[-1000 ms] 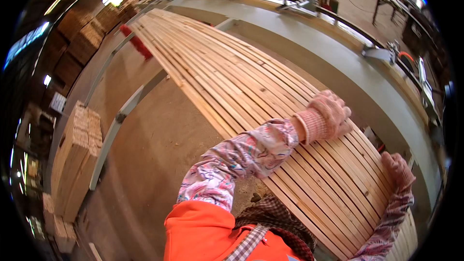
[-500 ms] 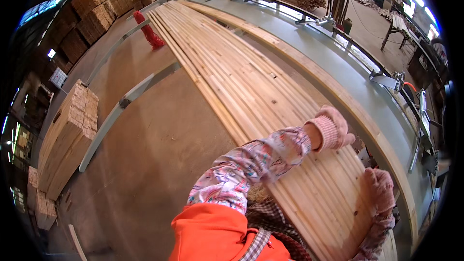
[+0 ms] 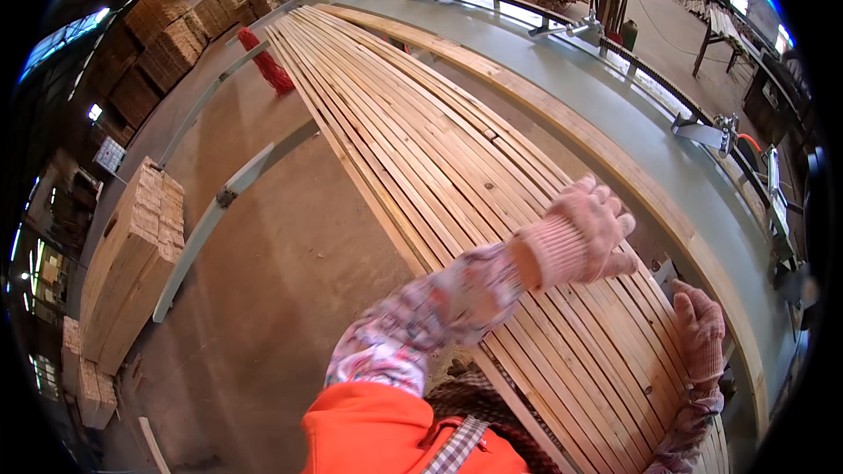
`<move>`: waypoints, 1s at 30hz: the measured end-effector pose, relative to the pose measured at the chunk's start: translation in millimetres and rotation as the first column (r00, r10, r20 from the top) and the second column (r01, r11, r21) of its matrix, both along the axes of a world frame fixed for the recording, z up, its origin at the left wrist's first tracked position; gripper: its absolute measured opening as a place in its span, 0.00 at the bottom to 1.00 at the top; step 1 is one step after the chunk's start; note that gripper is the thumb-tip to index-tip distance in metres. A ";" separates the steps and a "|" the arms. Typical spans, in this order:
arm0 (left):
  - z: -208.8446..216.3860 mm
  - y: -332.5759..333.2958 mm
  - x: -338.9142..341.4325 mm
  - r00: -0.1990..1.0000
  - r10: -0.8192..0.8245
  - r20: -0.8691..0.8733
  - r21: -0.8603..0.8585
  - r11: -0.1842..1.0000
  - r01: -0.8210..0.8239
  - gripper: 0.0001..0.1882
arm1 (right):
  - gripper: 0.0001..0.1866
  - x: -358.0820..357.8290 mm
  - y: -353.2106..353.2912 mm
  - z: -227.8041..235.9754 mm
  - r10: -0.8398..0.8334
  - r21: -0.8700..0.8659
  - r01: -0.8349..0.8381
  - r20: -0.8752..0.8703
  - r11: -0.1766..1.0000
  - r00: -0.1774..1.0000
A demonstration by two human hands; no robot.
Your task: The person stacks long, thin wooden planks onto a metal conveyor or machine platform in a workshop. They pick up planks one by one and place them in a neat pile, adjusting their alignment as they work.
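Observation:
A wide row of long, narrow wooden strips (image 3: pixel 421 149) runs from the far left to my front right, with dark gaps between many of them. My left hand (image 3: pixel 587 233), in a pink knitted glove, reaches across the strips to their right side. Its fingers are apart, with nothing seen in them. My right hand (image 3: pixel 700 333), gloved alike, lies along the strips' right edge near me. Its fingers are stretched out, and its palm side is partly hidden.
A pale wooden beam (image 3: pixel 606 145) and a grey machine bed (image 3: pixel 650 114) with metal clamps (image 3: pixel 707 130) run along the right. Grey support arms (image 3: pixel 255 167) extend left, with red strands (image 3: pixel 268 66) near the far one. Stacked timber (image 3: pixel 136 254) stands on the left floor.
The strips have spread, and gaps now show between them. My left hand has come slightly nearer and its fingers have opened. My right hand has shifted slightly right, its fingers straighter.

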State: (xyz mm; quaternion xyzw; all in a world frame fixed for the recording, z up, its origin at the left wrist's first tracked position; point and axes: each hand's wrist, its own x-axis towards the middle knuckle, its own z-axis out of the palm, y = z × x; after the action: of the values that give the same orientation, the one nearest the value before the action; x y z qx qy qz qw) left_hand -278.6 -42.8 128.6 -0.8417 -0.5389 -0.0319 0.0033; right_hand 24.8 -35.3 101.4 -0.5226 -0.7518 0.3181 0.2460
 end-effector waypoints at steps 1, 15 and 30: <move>1.9 -18.5 -13.8 0.969 -0.080 0.232 0.260 0.966 0.018 0.35 | 0.28 9.3 2.6 -5.5 -0.006 -0.046 0.005 -0.016 0.999 1.000; -161.9 -138.9 -33.8 0.558 0.071 0.827 0.502 0.357 -0.788 0.30 | 0.26 -59.3 15.7 -3.8 0.172 -0.228 -0.151 0.077 0.962 0.982; -142.6 -182.1 -81.4 0.480 0.150 0.864 0.314 0.584 -0.748 0.26 | 0.34 -30.7 99.8 -27.9 -0.165 0.198 0.050 0.624 0.979 0.763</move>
State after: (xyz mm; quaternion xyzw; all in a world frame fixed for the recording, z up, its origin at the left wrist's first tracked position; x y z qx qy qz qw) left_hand -360.0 -224.9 -14.0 -0.4907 -0.6538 -0.5699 0.0831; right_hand -5.9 64.5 73.5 -0.6191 -0.7833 0.0423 0.0379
